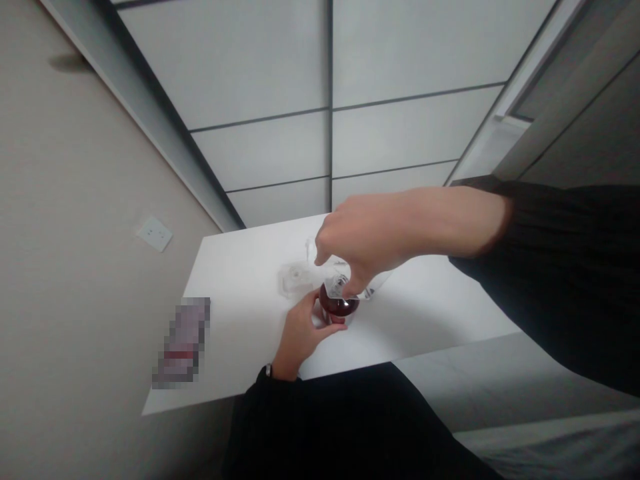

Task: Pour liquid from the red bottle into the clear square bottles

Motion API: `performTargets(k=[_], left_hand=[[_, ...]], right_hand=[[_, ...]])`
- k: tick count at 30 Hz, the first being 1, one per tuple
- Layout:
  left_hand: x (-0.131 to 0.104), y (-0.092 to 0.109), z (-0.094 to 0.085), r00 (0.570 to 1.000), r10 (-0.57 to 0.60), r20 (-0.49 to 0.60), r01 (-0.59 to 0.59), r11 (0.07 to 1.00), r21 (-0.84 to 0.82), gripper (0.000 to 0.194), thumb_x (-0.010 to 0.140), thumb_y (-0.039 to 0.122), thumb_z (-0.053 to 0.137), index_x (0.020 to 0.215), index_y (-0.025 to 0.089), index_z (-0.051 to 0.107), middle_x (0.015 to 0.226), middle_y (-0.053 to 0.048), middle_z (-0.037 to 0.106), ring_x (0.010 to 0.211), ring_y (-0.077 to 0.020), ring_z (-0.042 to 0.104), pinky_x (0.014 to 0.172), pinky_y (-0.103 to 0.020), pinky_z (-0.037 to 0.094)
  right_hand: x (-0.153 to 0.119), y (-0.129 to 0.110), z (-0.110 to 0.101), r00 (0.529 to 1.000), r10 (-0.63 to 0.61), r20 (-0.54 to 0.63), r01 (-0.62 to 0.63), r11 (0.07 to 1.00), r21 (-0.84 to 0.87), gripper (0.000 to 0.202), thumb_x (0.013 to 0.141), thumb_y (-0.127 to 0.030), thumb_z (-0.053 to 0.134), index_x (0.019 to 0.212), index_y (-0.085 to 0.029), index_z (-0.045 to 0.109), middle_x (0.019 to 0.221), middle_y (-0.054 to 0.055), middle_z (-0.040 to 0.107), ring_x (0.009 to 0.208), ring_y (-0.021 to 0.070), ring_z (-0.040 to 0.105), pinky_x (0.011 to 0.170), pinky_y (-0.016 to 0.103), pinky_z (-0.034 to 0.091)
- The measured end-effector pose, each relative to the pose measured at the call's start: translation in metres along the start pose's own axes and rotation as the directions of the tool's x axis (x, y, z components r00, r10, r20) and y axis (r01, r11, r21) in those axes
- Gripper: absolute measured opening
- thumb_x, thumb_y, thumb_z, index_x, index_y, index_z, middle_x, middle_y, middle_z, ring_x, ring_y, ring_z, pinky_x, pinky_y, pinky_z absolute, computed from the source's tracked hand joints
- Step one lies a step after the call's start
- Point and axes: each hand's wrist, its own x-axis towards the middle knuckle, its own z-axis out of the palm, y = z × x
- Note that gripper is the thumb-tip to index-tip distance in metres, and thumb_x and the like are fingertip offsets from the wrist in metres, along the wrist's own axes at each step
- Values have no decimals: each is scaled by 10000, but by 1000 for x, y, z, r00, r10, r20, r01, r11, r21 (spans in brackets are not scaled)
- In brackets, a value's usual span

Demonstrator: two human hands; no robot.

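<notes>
1. A dark red bottle [331, 305] rests on the white tabletop [425, 313], near its middle.
2. The left hand [303, 327] holds the bottle's side, fingers and thumb partly spread around it.
3. The right hand [363, 233] arches over the bottle's top, thumb and fingers apart; I cannot tell whether they grip anything.
4. A clear item [296, 280] sits just left of the bottle.
</notes>
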Motion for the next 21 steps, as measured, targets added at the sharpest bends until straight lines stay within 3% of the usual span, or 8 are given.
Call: performTargets(k=[6, 13, 21], left_hand=[[0, -1, 0, 1000, 2, -15, -2, 1000, 16, 625, 719, 331, 964, 1252, 195, 667, 1107, -73, 797, 977, -304, 750, 926, -464, 590], [1, -2, 0, 1000, 8, -16, -8, 1000, 18, 625, 716, 341, 962, 1251, 207, 667, 1160, -90, 792, 1070, -337, 741, 969, -496, 580], [0, 2, -1, 1000, -14, 13, 14, 1000, -11, 630, 721, 359, 963, 1257, 209, 667, 1066, -48, 798, 922, -286, 746, 904, -437, 587]], right_hand=[[2, -2, -2, 1000, 11, -13, -9, 993, 121, 272, 718, -404, 927, 898, -234, 813, 799, 37, 746, 927, 322, 716, 831, 422, 492], [2, -6, -2, 998, 6, -67, 4, 989, 147, 229, 666, -343, 945, 711, -207, 766, 647, 3, 676, 716, 265, 695, 733, 424, 504], [-4, 12, 11, 999, 30, -40, -23, 986, 163, 372, 760, -476, 884, 1062, -270, 816, 964, 42, 793, 940, 313, 729, 830, 414, 504]])
